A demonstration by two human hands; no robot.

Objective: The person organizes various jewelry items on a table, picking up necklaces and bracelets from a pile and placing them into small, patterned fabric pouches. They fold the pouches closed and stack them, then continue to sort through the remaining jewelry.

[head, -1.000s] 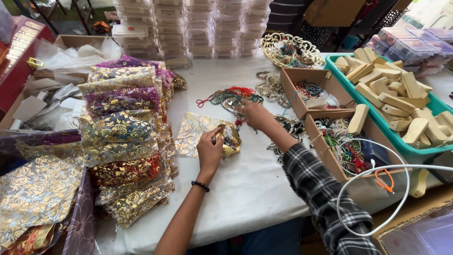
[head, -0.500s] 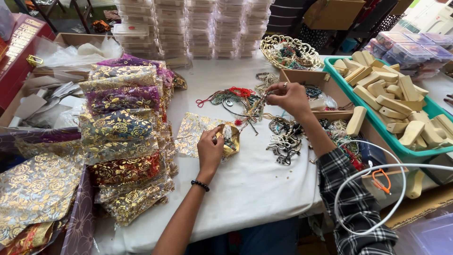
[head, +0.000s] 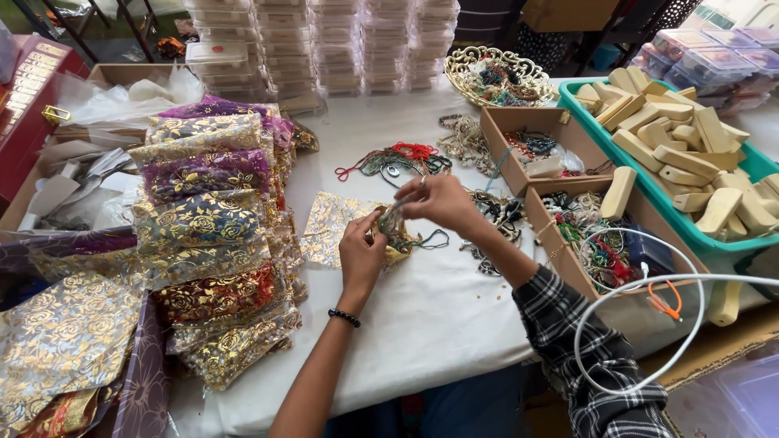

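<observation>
Both hands met over a flat gold-patterned pouch (head: 339, 227) that lay on the white-covered surface (head: 422, 316), just in front of the person. The left hand (head: 362, 253), a dark bead bracelet (head: 344, 317) on its wrist, was closed in a pinch on the pouch's open right end, thumb and fingers holding the mouth up. The right hand (head: 442, 203), in a plaid sleeve (head: 596, 357), was closed too, its fingertips gripping a beaded necklace (head: 410, 235) whose dark cord trailed in a loop to the right of the pouch mouth; how much of it already sat inside the pouch could not be told. To the left stood an overlapping stack of patterned pouches (head: 207, 235) in gold, purple, blue and red. Beyond the hands a tangle of red and green necklaces (head: 398, 158) lay on the cloth, and further back a gold filigree bowl (head: 466, 65) held more beads. To the right sat two cardboard boxes (head: 507, 122) of jewellery, then a green tray (head: 698, 235) filled with pale wooden blocks (head: 690, 158). A white cable (head: 641, 341) curled over the near box. Stacks of clear plastic boxes (head: 324, 40) lined the far edge.
</observation>
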